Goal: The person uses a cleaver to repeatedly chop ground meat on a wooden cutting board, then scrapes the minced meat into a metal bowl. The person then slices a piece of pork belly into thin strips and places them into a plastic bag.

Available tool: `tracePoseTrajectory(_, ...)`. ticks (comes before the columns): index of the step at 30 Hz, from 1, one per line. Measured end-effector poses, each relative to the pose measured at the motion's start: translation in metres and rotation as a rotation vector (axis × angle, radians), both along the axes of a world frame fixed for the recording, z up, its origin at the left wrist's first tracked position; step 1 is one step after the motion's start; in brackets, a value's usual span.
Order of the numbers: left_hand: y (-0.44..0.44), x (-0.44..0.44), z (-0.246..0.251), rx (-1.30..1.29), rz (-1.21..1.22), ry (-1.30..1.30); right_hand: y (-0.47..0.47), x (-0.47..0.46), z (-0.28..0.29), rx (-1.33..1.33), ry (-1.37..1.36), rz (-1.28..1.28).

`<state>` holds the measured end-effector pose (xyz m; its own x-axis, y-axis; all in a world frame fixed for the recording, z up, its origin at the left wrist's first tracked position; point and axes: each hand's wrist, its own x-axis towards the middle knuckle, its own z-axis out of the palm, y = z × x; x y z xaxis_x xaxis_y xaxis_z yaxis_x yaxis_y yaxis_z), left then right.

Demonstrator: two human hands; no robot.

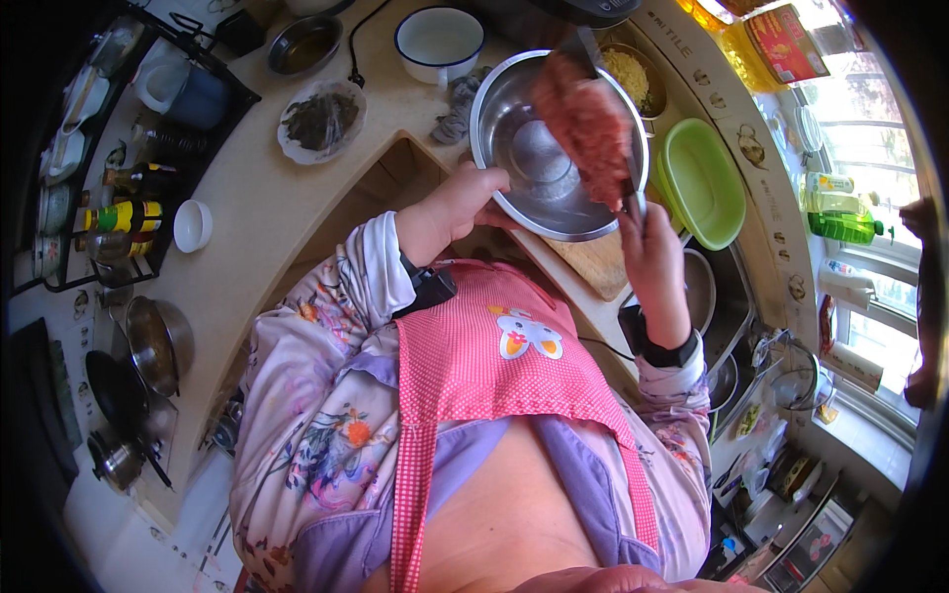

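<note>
My left hand (454, 207) grips the near left rim of a stainless steel mixing bowl (508, 152), thumb over the edge. In my right hand (657, 263) is the handle of a knife, probably a cleaver; its blade (587, 46) is mostly hidden. A blurred mass of raw minced meat (588, 130) lies along the blade, over the right half of the bowl. The part of the bowl's inside that I can see is bare metal. Beneath its near edge, a wooden cutting board (593, 265) shows partly.
Beyond the bowl stand a white enamel mug (439, 46) and a bowl of chopped yellowish food (626, 78). A green plastic basin (703, 185) sits to the right, beside the sink (734, 296). Left are a film-covered plate (324, 122), a small white bowl (193, 225) and pans (152, 345).
</note>
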<state>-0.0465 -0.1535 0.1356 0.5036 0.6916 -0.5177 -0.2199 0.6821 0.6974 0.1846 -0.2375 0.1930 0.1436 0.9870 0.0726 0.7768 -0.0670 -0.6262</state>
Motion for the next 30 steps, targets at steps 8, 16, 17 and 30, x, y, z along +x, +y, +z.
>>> tracePoseTrajectory(8, -0.019, -0.027, -0.014, -0.144, 0.057, -0.068, -0.003, -0.024, 0.013, 0.119, -0.229, 0.124)
tracePoseTrajectory(16, -0.032, -0.068, -0.042, -0.14, 0.09, -0.116, -0.005, 0.007, -0.016, -0.028, 0.636, 0.049)
tracePoseTrajectory(17, -0.035, -0.082, -0.05, -0.173, 0.14, -0.109, -0.006, 0.017, -0.024, 0.061, 0.73, 0.031)
tracePoseTrajectory(30, -0.165, -0.275, -0.112, -0.121, 0.953, -0.12, 0.04, 0.111, -0.151, -0.119, -0.437, -0.167)
